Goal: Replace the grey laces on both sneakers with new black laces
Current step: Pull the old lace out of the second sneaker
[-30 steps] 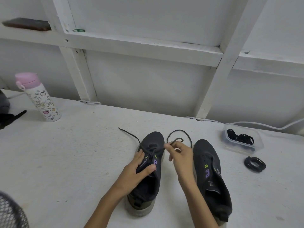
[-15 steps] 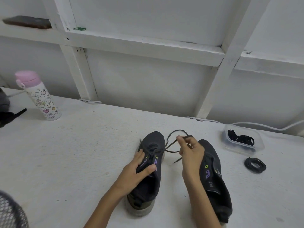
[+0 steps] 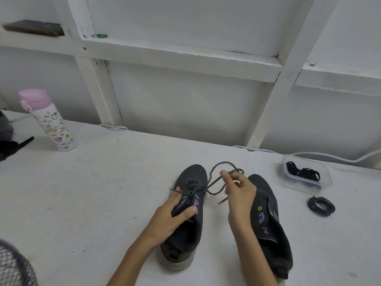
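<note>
Head camera gives us both sneakers side by side on the white worktop [image 3: 103, 193], heels toward us. Our left hand [image 3: 171, 217] grips the left sneaker [image 3: 185, 234] across its throat, thumb over the tongue, steadying it. Just beyond, our right hand [image 3: 240, 195] pinches the grey lace [image 3: 214, 191] between thumb and fingertips and lifts a loop of it clear of the shoe. One lace tip dangles between the two sneakers.

We judge that the near eyelets of this shoe are free and the lace is crossed only through the rows toward the toe. The right sneaker [image 3: 270, 223] shows no lace at all, so it looks stripped. That puts us partway through removal. We have to pull this lace out, then thread black laces into both shoes, which has not begun.

A dark mesh object [image 3: 14, 265] sits at the near left corner, well apart. Right of the right sneaker lies a coiled black lace [image 3: 321, 206]. Just beyond it an open clear tub [image 3: 327, 182] holds more black laces [image 3: 303, 174], with nothing between them and our hands. At the far left stands a pink-capped bottle [image 3: 49, 122], and a white cable [image 3: 329, 155] runs along the far edge. Nothing blocks the work, though we think the loose loop could tangle on itself.
</note>
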